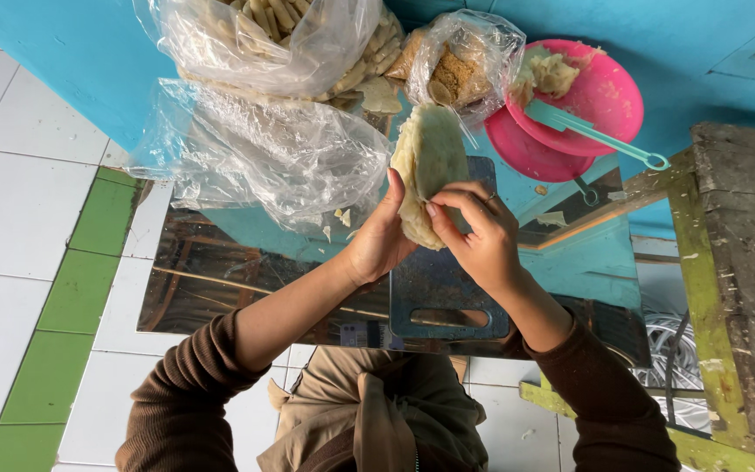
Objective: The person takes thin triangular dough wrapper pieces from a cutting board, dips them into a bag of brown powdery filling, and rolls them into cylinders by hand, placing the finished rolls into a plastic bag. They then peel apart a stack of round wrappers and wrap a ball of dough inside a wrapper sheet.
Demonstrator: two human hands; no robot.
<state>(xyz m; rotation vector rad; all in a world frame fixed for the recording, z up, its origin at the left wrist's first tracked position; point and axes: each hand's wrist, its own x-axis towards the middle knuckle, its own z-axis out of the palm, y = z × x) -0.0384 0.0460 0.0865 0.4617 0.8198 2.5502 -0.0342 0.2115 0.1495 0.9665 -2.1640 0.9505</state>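
The dough sheet [428, 166] is pale cream, floury and thin, folded over on itself into a long oval, and it stands upright above the dark blue cutting board [447, 288]. The left hand [381, 238] cups its near edge with curled fingers; the right hand [482, 234] pinches its side between thumb and fingertips. Beyond the board lie two pink plates [609, 96], one turquoise spatula [596, 133] and three clear plastic bags [264, 149].
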